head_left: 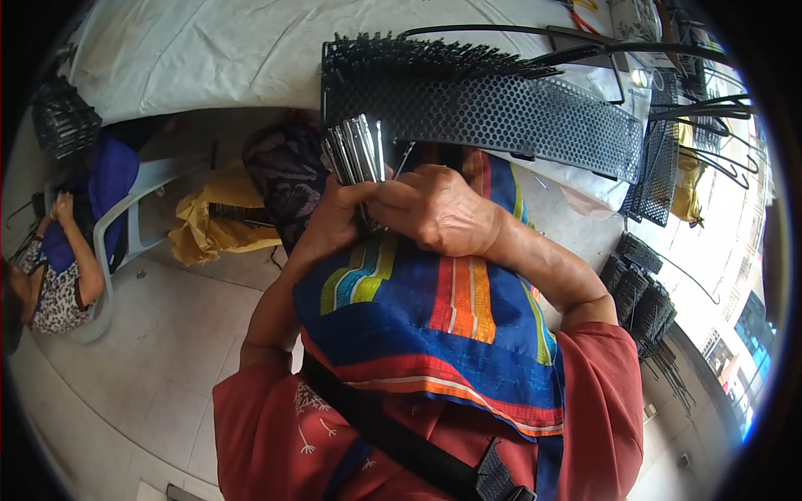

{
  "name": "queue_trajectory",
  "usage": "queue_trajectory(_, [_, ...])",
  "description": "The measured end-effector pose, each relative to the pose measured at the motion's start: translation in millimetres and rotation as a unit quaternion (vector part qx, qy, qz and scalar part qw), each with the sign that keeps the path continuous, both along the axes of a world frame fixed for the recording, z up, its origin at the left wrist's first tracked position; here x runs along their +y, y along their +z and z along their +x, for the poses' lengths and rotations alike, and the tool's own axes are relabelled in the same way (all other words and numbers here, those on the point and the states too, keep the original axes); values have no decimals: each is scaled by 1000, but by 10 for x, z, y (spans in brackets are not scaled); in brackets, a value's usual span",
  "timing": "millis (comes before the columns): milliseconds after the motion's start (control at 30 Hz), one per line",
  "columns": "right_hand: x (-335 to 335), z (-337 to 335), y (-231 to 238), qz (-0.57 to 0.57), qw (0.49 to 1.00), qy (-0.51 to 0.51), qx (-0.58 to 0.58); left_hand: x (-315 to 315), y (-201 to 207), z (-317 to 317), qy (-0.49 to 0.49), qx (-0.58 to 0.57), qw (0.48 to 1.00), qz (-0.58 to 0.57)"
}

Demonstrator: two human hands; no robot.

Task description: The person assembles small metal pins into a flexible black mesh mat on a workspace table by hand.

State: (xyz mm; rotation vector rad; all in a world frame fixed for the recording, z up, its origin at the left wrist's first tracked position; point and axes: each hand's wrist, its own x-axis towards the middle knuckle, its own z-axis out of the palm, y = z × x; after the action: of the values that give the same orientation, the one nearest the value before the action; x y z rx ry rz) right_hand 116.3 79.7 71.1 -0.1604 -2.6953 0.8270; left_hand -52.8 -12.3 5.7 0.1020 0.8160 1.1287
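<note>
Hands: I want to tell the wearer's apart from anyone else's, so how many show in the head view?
3. The left hand and right hand meet at the bundle of metal strips. A seated person's hand shows at far left; their other hand may be hidden.

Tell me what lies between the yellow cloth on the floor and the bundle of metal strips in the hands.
In the head view, a dark patterned cloth lies between the yellow cloth and the bundle of metal strips.

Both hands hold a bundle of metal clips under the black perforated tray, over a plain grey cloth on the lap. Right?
Not quite. The head view shows the cloth is striped in blue, orange, yellow and red, not plain grey. Both hands, left and right, do hold the clips under the black perforated tray.
</note>
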Motion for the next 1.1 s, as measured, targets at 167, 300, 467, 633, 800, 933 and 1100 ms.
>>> queue_trajectory(167, [77, 102, 29, -351, 912, -205, 62, -46, 40, -11, -3, 61, 998, 2])
queue_trajectory(300, [206, 133, -218, -616, 669, -408, 82, -47, 112, 14, 0, 75, 997, 17])
queue_trajectory(467, [152, 45, -446, -700, 600, -386, 44, -19, 15, -5, 8, 97, 995, 20])
queue_trajectory(633, [191, 13, -525, -692, 638, -338, -11, 23, 59, 40, 25, 88, 996, 8])
queue_trajectory(800, [240, -37, -466, -675, 662, -325, -17, 21, -9, -4, -12, 104, 995, 5])
queue_trajectory(933, [259, -68, -435, -648, 682, -337, -44, 19, -56, -6, -23, 111, 993, -1])
queue_trajectory(1100, [315, -17, -208, -555, 715, -420, 62, -40, -131, -105, -37, -51, 996, -60])
